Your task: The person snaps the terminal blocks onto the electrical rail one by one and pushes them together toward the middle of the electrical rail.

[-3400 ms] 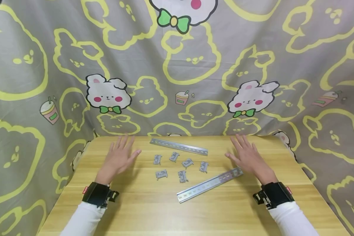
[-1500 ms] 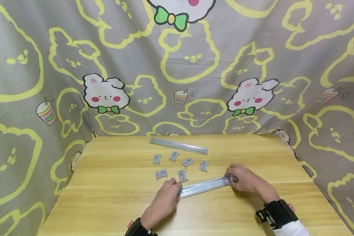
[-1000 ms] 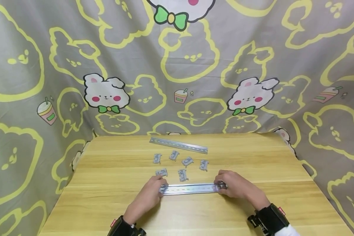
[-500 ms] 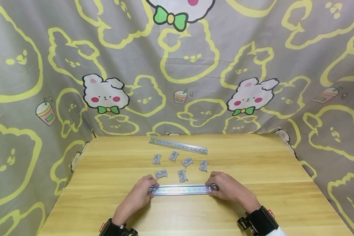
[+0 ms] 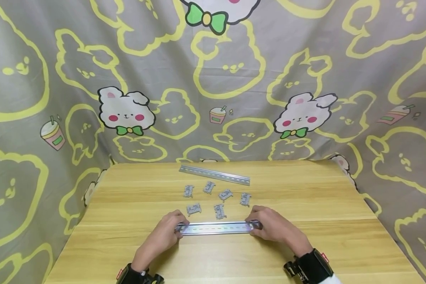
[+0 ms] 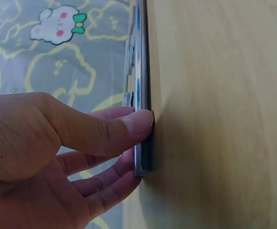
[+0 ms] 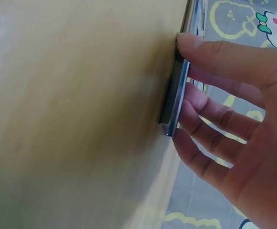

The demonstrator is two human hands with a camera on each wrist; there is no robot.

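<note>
A slotted metal DIN rail (image 5: 216, 228) lies level across the near middle of the table. My left hand (image 5: 164, 232) grips its left end; in the left wrist view the thumb presses the near edge of the rail (image 6: 141, 71) and the fingers are behind it. At the other end, my right hand (image 5: 275, 225) pinches the rail (image 7: 173, 98) between thumb and fingers, its tip jutting past the thumb. Just beyond lie several small grey DIN rail terminal blocks, among them one near the left hand (image 5: 193, 209) and a middle block (image 5: 219, 211).
A second DIN rail (image 5: 214, 175) lies slanted near the back of the wooden table (image 5: 323, 189). More terminal blocks, such as the right one (image 5: 245, 199), sit between the two rails. A patterned curtain (image 5: 241, 90) hangs behind the table's back edge.
Both hands came down from lying open on the table and took hold of the near rail's ends. The rail turned from slanted to level and shifted left; over the last half second it barely moved.
</note>
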